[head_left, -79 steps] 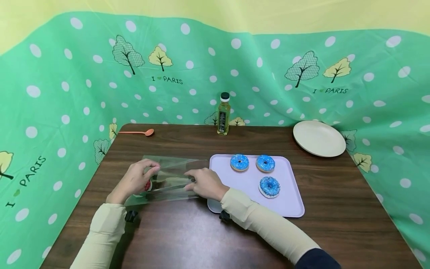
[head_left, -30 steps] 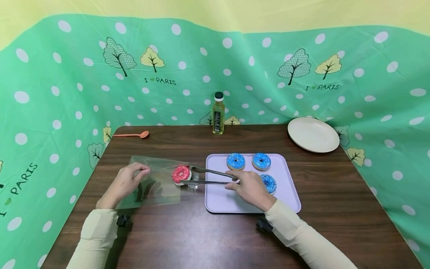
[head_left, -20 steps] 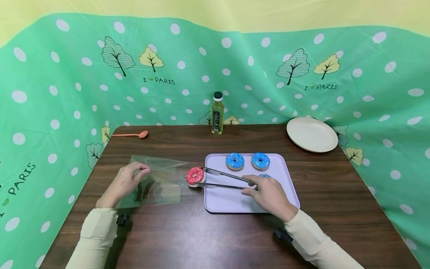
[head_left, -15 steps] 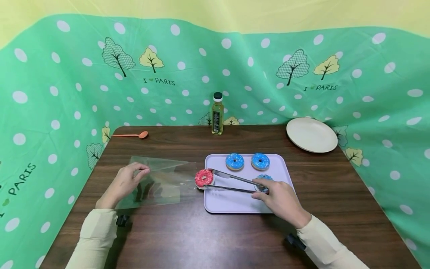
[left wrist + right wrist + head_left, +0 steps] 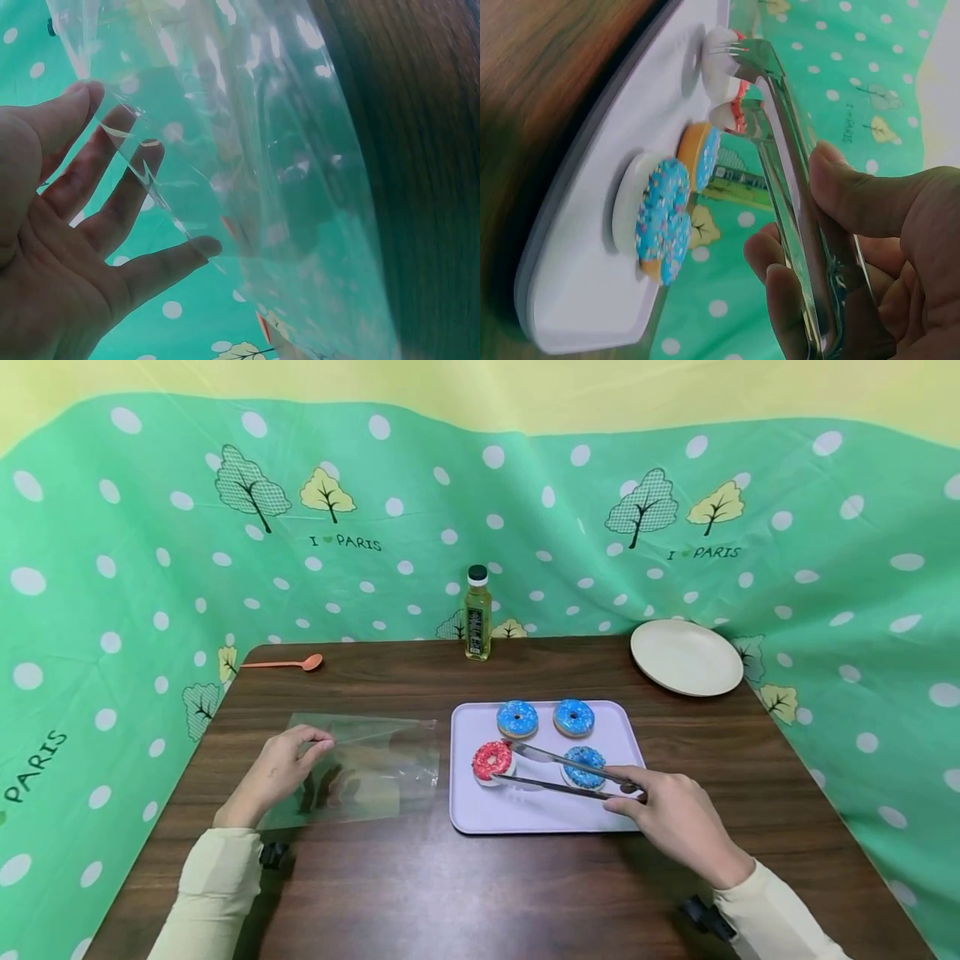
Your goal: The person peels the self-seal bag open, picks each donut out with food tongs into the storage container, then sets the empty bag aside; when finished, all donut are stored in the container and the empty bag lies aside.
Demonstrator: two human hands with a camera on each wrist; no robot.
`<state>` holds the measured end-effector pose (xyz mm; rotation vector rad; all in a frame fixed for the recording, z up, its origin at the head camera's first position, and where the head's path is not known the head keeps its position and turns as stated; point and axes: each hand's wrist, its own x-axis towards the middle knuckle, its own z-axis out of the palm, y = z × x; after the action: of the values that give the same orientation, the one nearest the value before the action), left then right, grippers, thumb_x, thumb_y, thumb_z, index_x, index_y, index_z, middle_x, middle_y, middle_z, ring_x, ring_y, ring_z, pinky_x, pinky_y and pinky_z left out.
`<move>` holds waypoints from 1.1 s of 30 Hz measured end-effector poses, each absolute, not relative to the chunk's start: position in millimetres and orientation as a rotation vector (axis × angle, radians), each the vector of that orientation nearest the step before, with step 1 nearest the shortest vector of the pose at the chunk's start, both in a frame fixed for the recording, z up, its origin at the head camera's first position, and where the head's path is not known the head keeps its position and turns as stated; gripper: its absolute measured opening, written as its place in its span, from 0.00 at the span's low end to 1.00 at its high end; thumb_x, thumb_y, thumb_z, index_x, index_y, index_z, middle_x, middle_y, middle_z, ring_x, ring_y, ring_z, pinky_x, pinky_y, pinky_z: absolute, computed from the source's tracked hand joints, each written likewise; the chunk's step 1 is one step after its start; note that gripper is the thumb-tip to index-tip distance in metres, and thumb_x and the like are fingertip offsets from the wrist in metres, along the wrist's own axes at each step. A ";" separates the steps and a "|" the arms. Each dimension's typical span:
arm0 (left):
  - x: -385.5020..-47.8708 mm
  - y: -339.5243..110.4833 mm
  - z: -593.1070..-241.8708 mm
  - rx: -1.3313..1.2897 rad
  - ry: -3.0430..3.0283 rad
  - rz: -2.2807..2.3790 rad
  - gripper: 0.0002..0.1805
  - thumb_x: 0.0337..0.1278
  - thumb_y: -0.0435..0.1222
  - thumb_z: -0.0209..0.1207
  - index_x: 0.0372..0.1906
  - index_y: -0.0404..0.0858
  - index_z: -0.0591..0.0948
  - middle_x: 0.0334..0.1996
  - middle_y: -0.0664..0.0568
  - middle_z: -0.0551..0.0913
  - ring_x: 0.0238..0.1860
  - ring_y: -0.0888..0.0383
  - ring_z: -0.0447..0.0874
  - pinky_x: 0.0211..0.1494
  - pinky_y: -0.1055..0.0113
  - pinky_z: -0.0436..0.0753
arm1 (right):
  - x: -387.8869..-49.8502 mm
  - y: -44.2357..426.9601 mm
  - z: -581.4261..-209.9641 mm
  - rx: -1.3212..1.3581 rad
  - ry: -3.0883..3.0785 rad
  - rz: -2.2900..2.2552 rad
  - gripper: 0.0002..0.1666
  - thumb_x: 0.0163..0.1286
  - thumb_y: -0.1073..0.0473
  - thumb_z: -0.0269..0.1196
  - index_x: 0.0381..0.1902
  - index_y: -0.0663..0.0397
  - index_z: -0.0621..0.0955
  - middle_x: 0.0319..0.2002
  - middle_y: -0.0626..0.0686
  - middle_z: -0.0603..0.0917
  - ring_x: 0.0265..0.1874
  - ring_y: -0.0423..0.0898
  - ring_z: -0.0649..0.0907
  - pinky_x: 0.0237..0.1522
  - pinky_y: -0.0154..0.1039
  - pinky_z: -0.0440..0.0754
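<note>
My left hand [image 5: 277, 768] pinches the edge of a clear plastic bag [image 5: 375, 760] between thumb and fingertip; the bag lies to its right, and the left wrist view shows the other fingers spread behind the film. In my right hand [image 5: 682, 822] are metal tongs [image 5: 791, 150], their ends closed around a red-frosted donut [image 5: 492, 762]. That donut is over the left part of a pale lilac tray [image 5: 510, 818]; whether it touches the tray I cannot tell. Two blue donuts [image 5: 517, 718] sit along the tray's back, and a third blue donut [image 5: 583, 767] lies partly behind the tongs.
An orange spoon [image 5: 311, 662] lies at the table's back left. A bottle of yellow liquid [image 5: 477, 614] with a dark cap stands at the back middle. Toward the back right is a cream plate [image 5: 686, 657]. A green patterned cloth [image 5: 420, 543] hangs behind the brown table [image 5: 420, 893].
The red donut has come out of the bag in the tongs and moved right, over the tray. My right hand moved right with it; the left hand has stayed at the bag.
</note>
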<state>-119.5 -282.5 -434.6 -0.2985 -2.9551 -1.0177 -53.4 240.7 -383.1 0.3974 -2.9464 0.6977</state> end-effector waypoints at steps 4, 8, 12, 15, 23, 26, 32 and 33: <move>-119.1 -281.7 -434.3 -0.307 -2.949 -1.019 0.15 0.76 0.41 0.55 0.52 0.35 0.84 0.51 0.43 0.82 0.53 0.44 0.81 0.52 0.44 0.80 | -53.4 249.0 -377.8 0.385 -2.987 0.680 0.22 0.61 0.54 0.75 0.54 0.49 0.87 0.11 0.38 0.59 0.11 0.36 0.60 0.14 0.34 0.60; -118.2 -280.5 -434.7 -0.322 -2.943 -1.016 0.15 0.76 0.41 0.55 0.51 0.34 0.84 0.51 0.43 0.83 0.53 0.43 0.81 0.52 0.44 0.80 | -52.9 258.3 -373.8 0.391 -3.022 0.640 0.24 0.61 0.52 0.75 0.54 0.51 0.87 0.11 0.38 0.60 0.11 0.36 0.60 0.14 0.34 0.58; -118.1 -279.1 -435.9 -0.329 -2.944 -1.000 0.13 0.75 0.39 0.56 0.50 0.35 0.84 0.50 0.43 0.83 0.53 0.43 0.81 0.53 0.43 0.79 | -53.1 265.5 -369.6 0.395 -3.031 0.599 0.24 0.60 0.52 0.75 0.54 0.52 0.87 0.12 0.38 0.62 0.11 0.36 0.60 0.15 0.35 0.58; -118.9 -277.4 -437.1 -0.343 -2.945 -0.977 0.12 0.74 0.37 0.57 0.49 0.34 0.85 0.49 0.43 0.83 0.52 0.43 0.81 0.53 0.44 0.79 | -53.2 268.8 -367.4 0.402 -3.025 0.562 0.24 0.60 0.52 0.75 0.53 0.52 0.87 0.11 0.38 0.61 0.11 0.36 0.59 0.15 0.35 0.58; -121.2 -270.3 -440.7 -0.400 -2.928 -0.834 0.09 0.71 0.34 0.60 0.46 0.33 0.85 0.46 0.42 0.84 0.49 0.42 0.83 0.51 0.44 0.80 | -52.8 270.6 -363.5 0.391 -3.043 0.567 0.28 0.59 0.51 0.76 0.56 0.55 0.85 0.15 0.38 0.73 0.14 0.37 0.67 0.17 0.36 0.62; -121.9 -267.1 -444.0 -0.420 -2.909 -0.766 0.09 0.70 0.34 0.61 0.45 0.33 0.86 0.45 0.42 0.84 0.48 0.42 0.83 0.50 0.45 0.81 | -52.4 272.2 -363.5 0.344 -3.053 0.631 0.30 0.61 0.51 0.75 0.59 0.56 0.83 0.16 0.39 0.73 0.15 0.38 0.67 0.18 0.37 0.63; -123.7 -257.4 -452.5 -0.461 -2.864 -0.615 0.07 0.68 0.33 0.62 0.42 0.33 0.86 0.41 0.44 0.84 0.43 0.45 0.84 0.47 0.47 0.82 | -51.0 281.1 -377.6 0.195 -2.996 0.793 0.32 0.64 0.49 0.73 0.61 0.60 0.81 0.23 0.45 0.81 0.23 0.43 0.77 0.26 0.41 0.75; -123.9 -256.0 -453.6 -0.461 -2.856 -0.601 0.07 0.68 0.33 0.63 0.41 0.33 0.87 0.40 0.45 0.84 0.42 0.45 0.85 0.47 0.47 0.82 | -51.1 283.4 -381.6 0.178 -2.973 0.804 0.32 0.64 0.49 0.73 0.61 0.61 0.81 0.27 0.46 0.83 0.26 0.44 0.79 0.27 0.42 0.76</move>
<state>-123.9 -256.0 -453.6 -0.4608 -2.8558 -0.6014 -51.1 283.4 -381.6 0.1777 -2.9731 0.8042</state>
